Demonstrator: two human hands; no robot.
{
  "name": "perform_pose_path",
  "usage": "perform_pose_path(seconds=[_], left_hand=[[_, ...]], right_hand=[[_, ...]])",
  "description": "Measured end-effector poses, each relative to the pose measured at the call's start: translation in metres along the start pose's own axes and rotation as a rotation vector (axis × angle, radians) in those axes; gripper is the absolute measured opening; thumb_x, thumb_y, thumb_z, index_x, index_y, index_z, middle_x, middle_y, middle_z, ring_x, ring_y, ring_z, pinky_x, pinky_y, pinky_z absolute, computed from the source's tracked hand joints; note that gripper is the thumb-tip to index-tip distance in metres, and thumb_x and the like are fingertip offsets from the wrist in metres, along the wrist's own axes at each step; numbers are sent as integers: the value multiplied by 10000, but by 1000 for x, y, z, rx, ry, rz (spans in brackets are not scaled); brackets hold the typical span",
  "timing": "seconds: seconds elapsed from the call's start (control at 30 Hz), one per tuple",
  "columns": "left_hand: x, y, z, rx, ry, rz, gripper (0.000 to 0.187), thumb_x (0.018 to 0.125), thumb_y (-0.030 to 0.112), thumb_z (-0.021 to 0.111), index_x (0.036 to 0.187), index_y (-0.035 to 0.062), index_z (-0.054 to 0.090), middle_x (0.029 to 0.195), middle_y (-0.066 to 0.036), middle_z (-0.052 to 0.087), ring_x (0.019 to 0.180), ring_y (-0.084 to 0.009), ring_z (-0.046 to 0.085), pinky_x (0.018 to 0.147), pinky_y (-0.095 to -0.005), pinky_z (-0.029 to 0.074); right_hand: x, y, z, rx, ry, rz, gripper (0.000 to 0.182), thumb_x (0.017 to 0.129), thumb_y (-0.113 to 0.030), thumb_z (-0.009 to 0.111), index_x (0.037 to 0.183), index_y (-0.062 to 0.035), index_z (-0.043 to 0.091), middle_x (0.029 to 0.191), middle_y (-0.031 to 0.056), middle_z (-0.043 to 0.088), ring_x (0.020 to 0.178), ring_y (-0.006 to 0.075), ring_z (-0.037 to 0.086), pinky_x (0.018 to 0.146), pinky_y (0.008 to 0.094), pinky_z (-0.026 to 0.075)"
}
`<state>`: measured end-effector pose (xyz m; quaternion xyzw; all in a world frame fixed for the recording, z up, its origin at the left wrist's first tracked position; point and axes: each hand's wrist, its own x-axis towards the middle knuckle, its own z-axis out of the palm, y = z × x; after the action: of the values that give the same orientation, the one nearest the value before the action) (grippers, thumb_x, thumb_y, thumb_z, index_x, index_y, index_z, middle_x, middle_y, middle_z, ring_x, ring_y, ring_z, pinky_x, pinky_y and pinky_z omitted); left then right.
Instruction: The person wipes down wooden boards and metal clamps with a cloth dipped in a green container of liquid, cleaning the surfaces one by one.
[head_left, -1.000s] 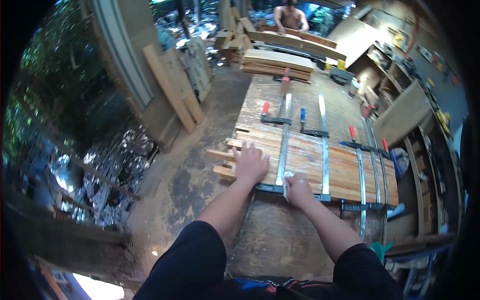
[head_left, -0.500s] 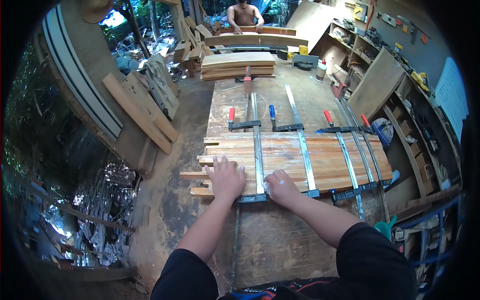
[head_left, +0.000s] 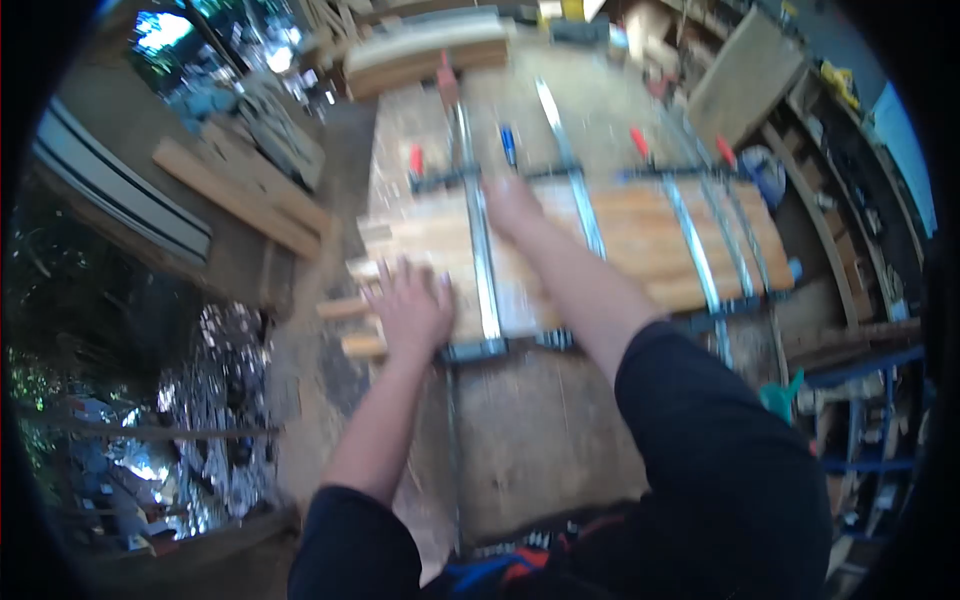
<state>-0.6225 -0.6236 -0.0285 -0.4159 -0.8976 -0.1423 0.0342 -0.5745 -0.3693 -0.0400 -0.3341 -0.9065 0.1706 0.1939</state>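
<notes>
My left hand (head_left: 410, 312) lies flat, fingers spread, on the left end of a panel of wooden strips (head_left: 640, 245). My right hand (head_left: 513, 208) is closed in a blurred fist at the panel's far side, just right of the leftmost bar clamp (head_left: 481, 250); what it holds is hidden. Another bar clamp (head_left: 588, 215) with a blue handle (head_left: 508, 146) crosses the panel farther right. Several red-handled clamps grip it too. Strip ends stick out unevenly at the left.
A stack of boards (head_left: 430, 58) stands at the far end of the workbench (head_left: 540, 430). Planks (head_left: 240, 195) lean at the left. Shelves (head_left: 830, 200) line the right side. A green object (head_left: 780, 398) sits near the bench's right edge.
My right hand has moved from the panel's near edge to its far side, along the leftmost clamp. The left hand stays on the strips. The view has tipped downward and blurred.
</notes>
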Motion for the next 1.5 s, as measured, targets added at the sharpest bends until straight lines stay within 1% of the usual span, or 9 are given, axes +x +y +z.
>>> perform_pose_path(seconds=[0.5,0.83,0.93,1.0,1.07,1.17,1.23,1.3,1.5], left_hand=[[-3,4,6,12,33,-46,469,1004,440,516,1314,122,665,1568,-156,485,1549,-383,260,1247,-655,59],[1,2,3,19,16,-26,462,997,432,528,1304,113,656,1552,-156,497,1551,-385,252,1245,-658,74],[2,0,3,19,15,-22,452,994,433,535,1284,108,658,1552,-158,497,1554,-384,244,1244,-657,76],[1,3,4,15,1,-29,451,996,433,536,1284,108,657,1551,-158,498,1556,-383,240,1245,-656,74],[1,2,6,2,16,-39,388,1013,419,538,1256,140,655,1566,-146,482,1553,-383,246,1245,-655,56],[0,-1,6,-3,23,-42,391,1025,427,520,1262,149,662,1563,-139,487,1554,-382,244,1242,-659,59],[-1,-2,9,5,36,-30,393,1024,430,522,1262,150,662,1559,-137,491,1554,-382,244,1240,-659,68],[-1,-3,9,13,48,-30,395,1020,433,530,1262,149,661,1554,-132,499,1552,-382,249,1238,-662,81],[0,3,5,14,26,-38,397,1011,426,527,1252,146,674,1560,-136,498,1534,-389,292,1239,-653,97]], right_hand=[[-212,-7,-64,170,-92,-444,90,888,-61,592,930,-9,653,905,211,673,941,407,644,835,486,539],[-24,86,-32,-362,200,-75,181,906,-86,556,989,-17,701,990,216,706,1003,375,675,914,443,539],[-2,44,-8,405,63,276,185,889,-71,572,996,-20,714,1037,210,709,1055,357,671,951,433,529],[2,8,26,-201,158,-165,184,872,-61,594,999,-26,722,1038,208,709,1061,358,674,966,430,532],[-3,-1,28,-40,247,-74,188,840,-56,630,998,-24,727,1046,213,709,1088,359,669,976,429,532],[-6,35,-6,-136,91,-381,182,829,-47,644,985,-20,735,1041,211,716,1077,363,677,958,443,542],[2,70,-25,-218,-94,-31,132,857,-55,654,950,-20,741,1048,205,721,999,349,701,900,457,562],[-14,105,-50,-345,143,-196,184,902,-95,611,1018,-32,739,1033,228,717,995,365,701,895,470,563],[-83,70,-23,-332,1,-128,214,959,-124,549,959,23,705,929,255,697,846,427,694,774,522,560]])
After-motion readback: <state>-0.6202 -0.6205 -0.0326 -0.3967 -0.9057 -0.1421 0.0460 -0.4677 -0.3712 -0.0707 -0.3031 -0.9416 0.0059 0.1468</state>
